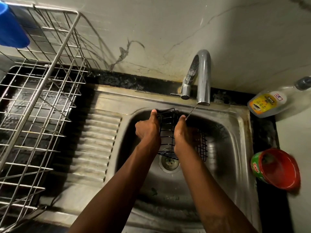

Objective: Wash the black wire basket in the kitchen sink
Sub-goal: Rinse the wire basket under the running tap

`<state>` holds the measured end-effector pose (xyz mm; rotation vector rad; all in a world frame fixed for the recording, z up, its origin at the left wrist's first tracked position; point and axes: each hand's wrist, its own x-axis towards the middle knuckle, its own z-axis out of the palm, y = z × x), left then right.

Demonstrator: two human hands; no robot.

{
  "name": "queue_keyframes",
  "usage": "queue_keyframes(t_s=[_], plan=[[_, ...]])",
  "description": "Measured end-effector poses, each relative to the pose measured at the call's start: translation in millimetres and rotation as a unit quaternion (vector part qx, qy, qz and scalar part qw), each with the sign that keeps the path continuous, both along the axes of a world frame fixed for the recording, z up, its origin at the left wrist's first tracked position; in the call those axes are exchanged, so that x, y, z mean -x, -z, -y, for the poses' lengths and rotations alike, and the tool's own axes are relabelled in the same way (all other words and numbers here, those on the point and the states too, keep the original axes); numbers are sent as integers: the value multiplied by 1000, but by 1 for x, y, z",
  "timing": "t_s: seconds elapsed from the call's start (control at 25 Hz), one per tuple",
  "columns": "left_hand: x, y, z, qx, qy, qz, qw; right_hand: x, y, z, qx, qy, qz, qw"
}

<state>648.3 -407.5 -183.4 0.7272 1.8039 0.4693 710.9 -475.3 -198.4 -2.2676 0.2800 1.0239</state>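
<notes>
A black wire basket is held upright over the steel sink, above the drain. My left hand grips its left side, thumb on the top rim. My right hand lies against the basket's right side with fingers stretched toward the thin water stream falling from the curved tap. Part of the basket's wire shows right of my right wrist. Whether the right fingers curl round a wire is hidden.
A large steel dish rack stands on the left beside the ribbed drainboard. A blue cup sits in the rack's top corner. On the right counter lie a dish-soap bottle and a red tub.
</notes>
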Motion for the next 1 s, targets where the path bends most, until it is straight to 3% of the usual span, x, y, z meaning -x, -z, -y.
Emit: queue_keyframes(t_s=[0.12,0.36,0.6,0.72,0.88,1.0], plan=[[0,-3,5,-7,-5,-4,1000,-15,9,-14,40,28,29,998],[-1,2,5,6,-33,7,999,-19,-13,-12,67,-38,36,996],[8,24,-12,33,-86,48,995,18,-7,9,-11,-177,150,973],[10,27,-16,37,-101,67,992,-5,13,18,40,-130,128,982],[15,33,-25,54,-129,131,981,-45,45,43,86,31,45,995],[24,37,-31,60,-141,183,971,-44,36,36,78,-18,35,996]])
